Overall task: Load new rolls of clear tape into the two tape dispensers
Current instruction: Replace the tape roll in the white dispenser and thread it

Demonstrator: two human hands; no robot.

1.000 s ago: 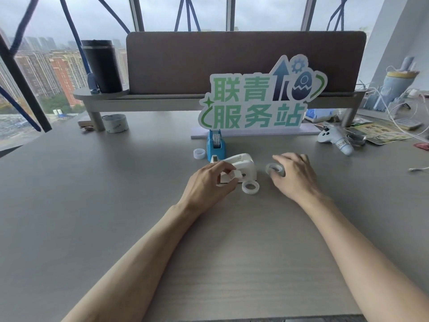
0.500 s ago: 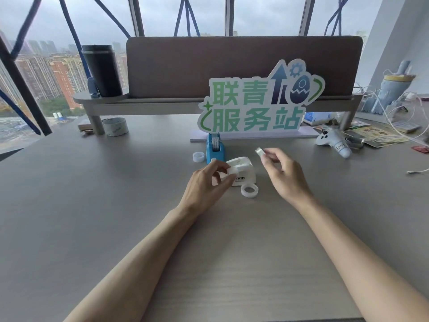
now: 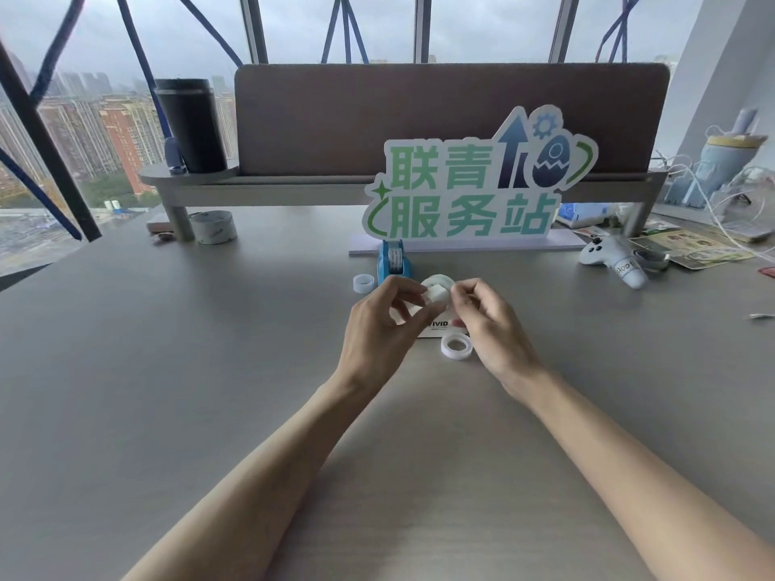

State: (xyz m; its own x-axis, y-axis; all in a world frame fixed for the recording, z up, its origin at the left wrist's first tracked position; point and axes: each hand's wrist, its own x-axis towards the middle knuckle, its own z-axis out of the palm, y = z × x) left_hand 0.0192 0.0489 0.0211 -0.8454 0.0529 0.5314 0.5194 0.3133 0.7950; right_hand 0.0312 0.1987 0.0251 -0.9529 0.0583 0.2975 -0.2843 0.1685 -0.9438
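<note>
A white tape dispenser (image 3: 436,325) stands on the desk, mostly hidden behind my hands. My left hand (image 3: 383,325) pinches a small white piece at the dispenser's top. My right hand (image 3: 488,325) holds a clear tape roll (image 3: 438,283) against that top, fingers closed on it. A second clear roll (image 3: 456,346) lies flat just in front of the dispenser. Behind it a blue tape dispenser (image 3: 393,262) stands upright, with another small roll (image 3: 363,283) to its left.
A green-lettered sign (image 3: 474,190) on a white base stands behind the dispensers. A wide tape roll (image 3: 213,227) and black tumbler (image 3: 191,125) sit far left by the shelf. A white controller (image 3: 614,260), papers and cables crowd the right.
My right hand picked the clear roll off the desk, raised it and carried it left to the white dispenser's top. My left hand lifted slightly, staying on the dispenser.
</note>
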